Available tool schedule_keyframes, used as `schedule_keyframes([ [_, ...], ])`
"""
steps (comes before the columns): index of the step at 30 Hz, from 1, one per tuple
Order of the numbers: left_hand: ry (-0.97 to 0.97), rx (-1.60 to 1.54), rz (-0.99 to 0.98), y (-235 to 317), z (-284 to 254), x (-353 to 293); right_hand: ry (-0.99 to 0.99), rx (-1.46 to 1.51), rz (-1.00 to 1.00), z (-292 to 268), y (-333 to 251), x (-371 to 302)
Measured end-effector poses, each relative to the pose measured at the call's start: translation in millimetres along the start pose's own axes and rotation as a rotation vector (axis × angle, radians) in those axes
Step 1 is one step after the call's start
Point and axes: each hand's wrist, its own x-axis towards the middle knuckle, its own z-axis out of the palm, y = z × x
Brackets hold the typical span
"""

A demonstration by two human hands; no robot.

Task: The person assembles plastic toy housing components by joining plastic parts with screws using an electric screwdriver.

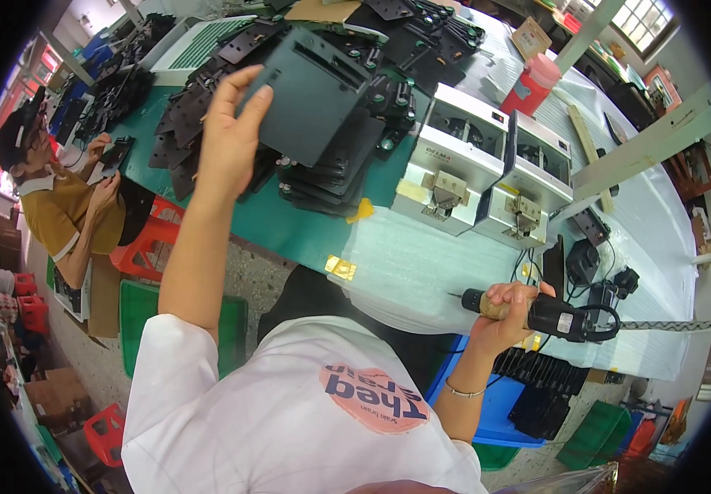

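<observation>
My left hand (232,136) grips the left edge of a flat black panel (310,107) with slots along its far side. I hold that panel over a stack of similar black panels (331,177) on the green table mat. At the right, my right hand (504,317) is wrapped round a black electric screwdriver (559,319) with a tan grip sleeve. Its thin bit points left above the white-covered part of the table. Between the panels and the screwdriver stand two boxy screw feeders (446,152), (528,177) side by side.
Beyond the stack lie piles of black parts (421,37) and a green-slotted tray (207,45). A red bottle (531,86) stands behind the feeders, beside a white post (652,152). Below right is a blue bin (495,420). Another person (76,206) sits at the left, handling a black part.
</observation>
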Motion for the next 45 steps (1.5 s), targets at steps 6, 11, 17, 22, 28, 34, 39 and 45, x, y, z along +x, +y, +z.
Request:
schedule_keyframes([
  [6, 0.021, -0.065, -0.170, -44.7, -2.8, -22.3, 0.017, -0.039, -0.018, -2.2, -0.3, -2.4],
  [11, -0.051, 0.703, -0.029, -64.1, -9.1, -35.7, 0.014, -0.020, -0.003, -3.4, 0.3, -1.0],
  [17, -0.110, 0.750, 0.008, -56.7, 2.5, -41.8, 0.024, 0.055, -0.008, -3.1, 1.8, 0.6],
  [22, -0.190, 0.799, 0.008, -50.4, 6.9, -45.4, 0.022, 0.056, 0.019, -2.5, 1.1, -0.1],
  [28, -0.175, 0.823, 0.146, -31.6, 0.3, -36.5, 0.052, 0.031, 0.058, -2.7, -2.5, -0.4],
  [34, -0.009, 1.056, 0.599, 4.0, -40.6, 76.3, 0.071, 0.026, 0.087, -1.6, -4.2, -3.2],
  [39, -0.372, 1.354, 0.027, 37.8, -95.4, 180.4, 0.059, 0.003, 0.049, 0.4, -3.6, -3.6],
  [45, -0.715, 1.464, -0.404, 26.8, -153.2, 165.3, 0.107, -0.005, 0.044, -6.6, 1.5, -4.0],
])
